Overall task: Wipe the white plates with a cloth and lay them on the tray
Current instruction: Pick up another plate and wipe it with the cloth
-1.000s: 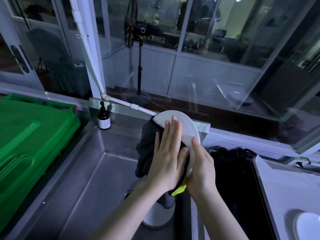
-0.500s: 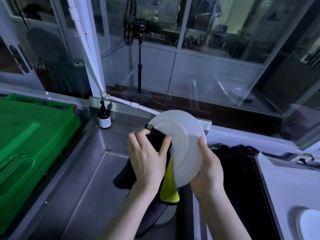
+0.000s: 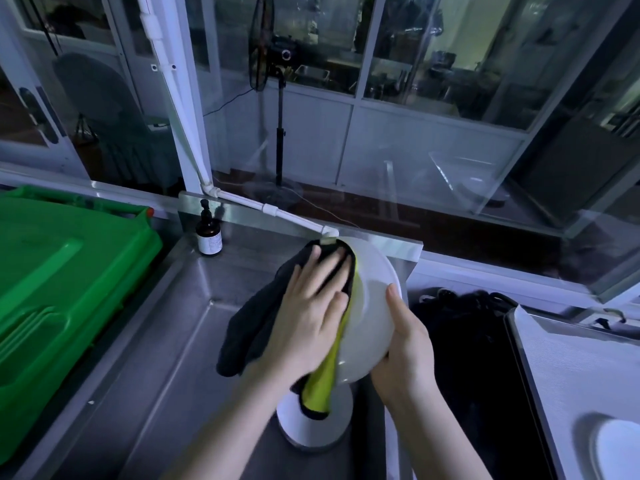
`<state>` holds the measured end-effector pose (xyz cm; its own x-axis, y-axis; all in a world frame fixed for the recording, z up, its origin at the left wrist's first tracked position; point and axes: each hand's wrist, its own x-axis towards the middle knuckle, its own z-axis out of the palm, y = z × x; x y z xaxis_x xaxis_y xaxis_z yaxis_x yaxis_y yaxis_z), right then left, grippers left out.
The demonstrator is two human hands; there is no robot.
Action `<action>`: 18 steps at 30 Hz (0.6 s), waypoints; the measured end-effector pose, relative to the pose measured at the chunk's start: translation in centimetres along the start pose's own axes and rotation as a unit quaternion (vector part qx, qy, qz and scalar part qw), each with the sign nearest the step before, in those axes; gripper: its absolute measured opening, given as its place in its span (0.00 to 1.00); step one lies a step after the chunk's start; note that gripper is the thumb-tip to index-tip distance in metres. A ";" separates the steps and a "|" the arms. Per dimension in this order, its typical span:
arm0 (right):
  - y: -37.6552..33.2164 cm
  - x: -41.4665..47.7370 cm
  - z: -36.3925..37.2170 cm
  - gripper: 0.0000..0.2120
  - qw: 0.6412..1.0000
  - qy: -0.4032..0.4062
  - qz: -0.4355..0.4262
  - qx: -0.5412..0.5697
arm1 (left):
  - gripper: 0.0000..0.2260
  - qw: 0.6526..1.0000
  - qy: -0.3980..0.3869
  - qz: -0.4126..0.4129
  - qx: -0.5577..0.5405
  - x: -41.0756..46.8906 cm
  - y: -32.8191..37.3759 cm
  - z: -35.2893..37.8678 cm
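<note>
Plate (image 3: 374, 306) on edge, tilted, face L.

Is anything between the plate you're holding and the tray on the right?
Nothing visible blocks the way. The right hand holds the wiped plate up over the sink, and only a dark heap lies low between it and the tray. A second plate already lies at the tray's near end.
</note>
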<state>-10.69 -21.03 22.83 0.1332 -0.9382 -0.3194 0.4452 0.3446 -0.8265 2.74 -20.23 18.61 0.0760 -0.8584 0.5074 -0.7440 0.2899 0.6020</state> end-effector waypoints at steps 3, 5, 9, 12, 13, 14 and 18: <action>-0.6 0.0 -0.1 0.17 1.000 -0.012 -0.016 -0.003 | 0.24 1.000 -0.006 -0.023 0.011 0.3 -0.8 -0.8; -1.2 0.3 -0.1 0.21 0.999 -0.015 -0.022 0.019 | 0.24 0.999 -0.009 -0.015 0.035 -0.9 -0.5 -0.6; -1.8 0.9 -0.1 0.27 0.999 -0.004 -0.049 0.005 | 0.24 0.999 -0.027 0.020 0.027 -4.4 1.9 0.8; -1.2 0.5 0.1 0.25 0.999 -0.010 -0.024 0.020 | 0.25 0.998 -0.036 0.027 0.039 -3.8 2.3 0.9; -0.8 0.3 0.1 0.24 1.000 -0.011 -0.016 0.022 | 0.24 0.998 -0.037 0.024 0.041 -3.0 2.0 0.7; -0.4 0.1 0.2 0.22 1.000 -0.010 -0.014 0.015 | 0.24 0.999 -0.039 0.015 0.033 -2.1 1.4 0.3; -0.2 -0.3 0.3 0.23 0.999 0.026 -0.029 -0.019 | 0.23 0.999 -0.022 -0.042 0.000 -1.3 -1.9 -0.5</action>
<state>-10.52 -20.86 23.24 0.0612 -0.9542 -0.2928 0.4161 0.2911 -0.8615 4.41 -19.44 17.09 0.1093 -0.8978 0.4267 -0.7361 0.2154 0.6417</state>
